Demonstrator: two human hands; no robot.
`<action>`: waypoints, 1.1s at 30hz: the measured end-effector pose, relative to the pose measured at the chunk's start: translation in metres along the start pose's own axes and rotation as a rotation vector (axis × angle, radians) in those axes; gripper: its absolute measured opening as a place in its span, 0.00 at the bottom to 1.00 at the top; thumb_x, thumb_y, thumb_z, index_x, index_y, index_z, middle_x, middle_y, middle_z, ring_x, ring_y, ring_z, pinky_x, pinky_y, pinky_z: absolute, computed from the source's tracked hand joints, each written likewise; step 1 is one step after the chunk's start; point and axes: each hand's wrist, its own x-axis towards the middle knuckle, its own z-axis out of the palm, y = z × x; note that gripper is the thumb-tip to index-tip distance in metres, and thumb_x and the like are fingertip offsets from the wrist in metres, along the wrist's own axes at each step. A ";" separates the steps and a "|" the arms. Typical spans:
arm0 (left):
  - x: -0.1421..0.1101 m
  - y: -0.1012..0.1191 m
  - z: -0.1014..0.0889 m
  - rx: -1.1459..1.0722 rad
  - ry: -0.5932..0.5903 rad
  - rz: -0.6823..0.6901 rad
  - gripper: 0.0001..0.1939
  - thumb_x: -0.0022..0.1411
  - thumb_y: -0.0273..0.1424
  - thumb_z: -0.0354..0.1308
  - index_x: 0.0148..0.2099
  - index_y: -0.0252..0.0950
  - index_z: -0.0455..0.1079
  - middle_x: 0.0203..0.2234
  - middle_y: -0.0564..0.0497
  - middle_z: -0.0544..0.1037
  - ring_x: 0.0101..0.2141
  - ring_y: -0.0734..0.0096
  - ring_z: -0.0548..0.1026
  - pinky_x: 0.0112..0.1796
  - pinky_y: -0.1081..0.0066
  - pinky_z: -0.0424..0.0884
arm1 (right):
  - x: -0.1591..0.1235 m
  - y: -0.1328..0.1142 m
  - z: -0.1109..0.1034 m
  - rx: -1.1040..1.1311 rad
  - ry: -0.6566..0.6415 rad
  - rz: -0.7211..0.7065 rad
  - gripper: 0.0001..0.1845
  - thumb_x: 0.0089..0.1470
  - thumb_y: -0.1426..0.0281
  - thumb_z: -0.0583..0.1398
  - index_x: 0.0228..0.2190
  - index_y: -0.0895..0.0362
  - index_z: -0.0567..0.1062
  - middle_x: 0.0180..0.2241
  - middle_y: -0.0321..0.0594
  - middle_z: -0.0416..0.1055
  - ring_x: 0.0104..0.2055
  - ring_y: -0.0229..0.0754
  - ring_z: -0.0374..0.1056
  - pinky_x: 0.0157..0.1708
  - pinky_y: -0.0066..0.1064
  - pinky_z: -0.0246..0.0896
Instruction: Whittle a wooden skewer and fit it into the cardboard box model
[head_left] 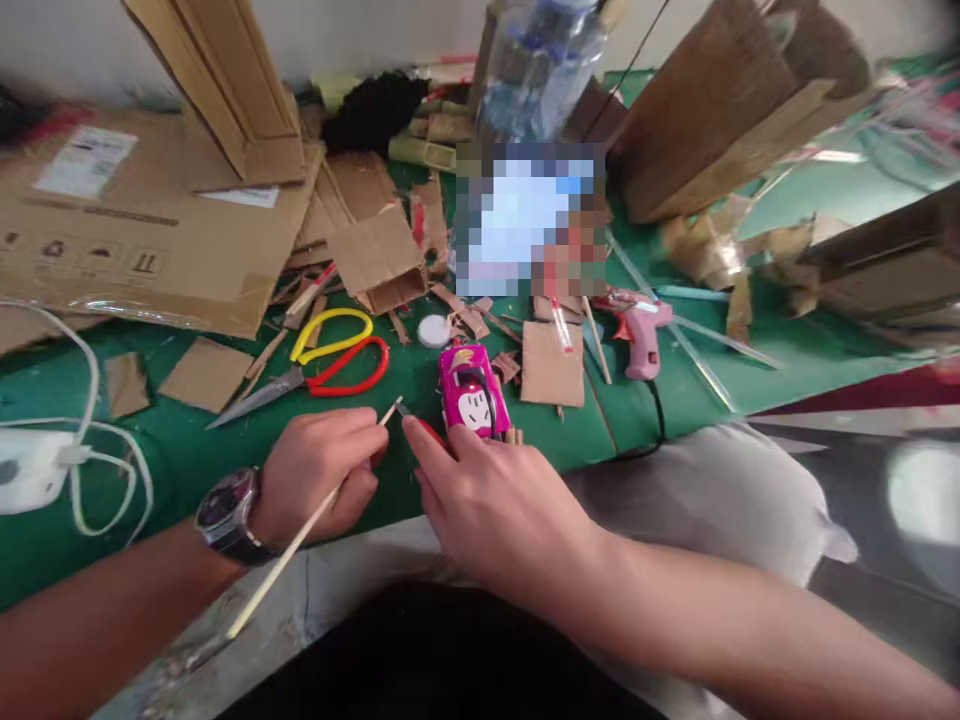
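Note:
My left hand (pixel 321 472), with a watch (pixel 234 512) on its wrist, is closed around a thin wooden stick (pixel 289 552). The stick slants from lower left up to a pale tip just past my fingers. My right hand (pixel 502 500) is closed on a slim red tool (pixel 426 430) with a dark tip. Most of that tool is hidden by my fingers, and its tip comes close to the stick's upper end; whether they touch I cannot tell. Just beyond my right hand lies a magenta power socket (pixel 475 390) with a black plug in it.
Yellow-and-red scissors (pixel 330 365) lie open-handled beyond my left hand. A pink glue gun (pixel 641 335) with a black cord lies to the right. Cardboard scraps (pixel 553 365), a white round lid (pixel 433 330), a large bottle (pixel 540 80) and a white charger (pixel 34 470) surround the green table (pixel 405 470).

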 end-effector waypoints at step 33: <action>0.006 0.000 0.002 0.045 0.052 0.112 0.10 0.60 0.25 0.47 0.27 0.39 0.60 0.23 0.51 0.64 0.24 0.66 0.62 0.26 0.64 0.58 | 0.008 -0.009 0.000 0.014 -0.066 0.084 0.25 0.64 0.67 0.56 0.60 0.61 0.70 0.29 0.42 0.75 0.23 0.42 0.71 0.19 0.34 0.38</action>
